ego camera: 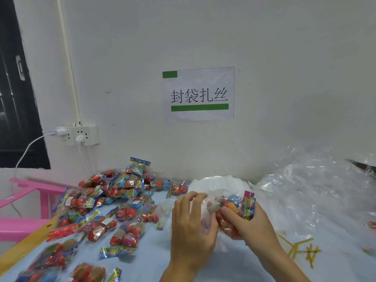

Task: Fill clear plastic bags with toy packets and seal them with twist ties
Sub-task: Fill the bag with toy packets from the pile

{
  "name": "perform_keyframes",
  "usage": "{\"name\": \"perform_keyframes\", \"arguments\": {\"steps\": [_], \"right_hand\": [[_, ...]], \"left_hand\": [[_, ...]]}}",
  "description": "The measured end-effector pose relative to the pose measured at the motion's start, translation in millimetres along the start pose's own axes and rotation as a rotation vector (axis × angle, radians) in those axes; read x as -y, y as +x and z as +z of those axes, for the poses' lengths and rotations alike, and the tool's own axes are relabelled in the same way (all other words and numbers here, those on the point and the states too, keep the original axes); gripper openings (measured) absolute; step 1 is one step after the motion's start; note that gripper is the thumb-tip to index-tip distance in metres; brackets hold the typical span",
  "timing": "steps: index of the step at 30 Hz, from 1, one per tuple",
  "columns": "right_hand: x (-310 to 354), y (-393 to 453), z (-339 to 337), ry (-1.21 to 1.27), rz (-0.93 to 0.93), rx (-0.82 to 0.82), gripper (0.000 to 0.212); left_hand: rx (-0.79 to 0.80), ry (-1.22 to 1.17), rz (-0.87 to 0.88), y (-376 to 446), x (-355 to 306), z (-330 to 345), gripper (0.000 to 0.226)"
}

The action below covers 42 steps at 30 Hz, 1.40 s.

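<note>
My left hand [191, 224] holds a clear plastic bag [205, 218] by its mouth, fingers curled round the film. My right hand [248, 222] grips a bunch of toy packets [234, 208], red and blue balls under colourful header cards, right at that mouth. Whether the packets are partly inside the bag I cannot tell. Many more toy packets [114, 202] lie heaped and scattered across the left of the light blue table [152, 259]. Yellow twist ties [301, 249] lie loose on the table to the right of my right wrist.
A stack of white bags [215, 183] sits behind my hands against the wall. A large heap of crumpled clear plastic [317, 192] fills the right side. A pink plastic frame [30, 200] stands off the table's left edge. A wall socket [77, 135] with cables hangs above.
</note>
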State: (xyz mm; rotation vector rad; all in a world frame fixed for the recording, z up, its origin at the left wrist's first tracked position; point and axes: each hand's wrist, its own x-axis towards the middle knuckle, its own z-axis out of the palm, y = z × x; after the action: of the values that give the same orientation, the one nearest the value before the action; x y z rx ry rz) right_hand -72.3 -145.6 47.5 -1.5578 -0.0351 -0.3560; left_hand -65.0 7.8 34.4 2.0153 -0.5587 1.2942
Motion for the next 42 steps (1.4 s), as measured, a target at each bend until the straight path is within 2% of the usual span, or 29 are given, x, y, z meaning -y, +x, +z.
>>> {"name": "perform_keyframes", "arguments": {"steps": [5,9,13,20,29,32,36,39,42], "right_hand": [[2.2,1.1,2.5,0.112,0.043,0.007,0.027],[2.8,-0.8,5.9,0.223,0.122,0.036,0.025],[5.1,-3.3,8.3,0.311,0.151,0.093,0.023],[3.5,-6.0,12.0,0.208,0.002,0.065,0.032],[-4.9,-7.4,16.6,0.118,-0.039,0.068,0.033],[-9.1,-8.4,23.9,0.126,0.014,0.07,0.033],[-7.3,-10.0,28.3,0.223,0.068,0.083,0.017],[-0.8,-11.9,27.1,0.35,0.135,0.11,0.029],[5.2,-14.3,24.8,0.425,0.202,0.193,0.029]], "left_hand": [[0.06,0.015,-0.032,0.2,2.7,0.4,0.013],[0.047,0.047,0.057,-0.1,0.8,1.4,0.017],[0.001,0.015,0.049,1.2,-1.1,-0.1,0.016],[-0.008,-0.061,-0.05,1.8,-0.2,-2.4,0.02],[-0.062,-0.027,0.01,2.3,-0.5,-1.6,0.019],[-0.07,-0.053,0.074,2.4,1.1,-1.1,0.015],[-0.044,-0.125,0.15,2.9,2.4,-1.0,0.014],[-0.036,-0.135,0.15,3.5,4.0,0.0,0.014],[-0.037,-0.102,0.159,4.2,3.6,-0.7,0.018]]}}
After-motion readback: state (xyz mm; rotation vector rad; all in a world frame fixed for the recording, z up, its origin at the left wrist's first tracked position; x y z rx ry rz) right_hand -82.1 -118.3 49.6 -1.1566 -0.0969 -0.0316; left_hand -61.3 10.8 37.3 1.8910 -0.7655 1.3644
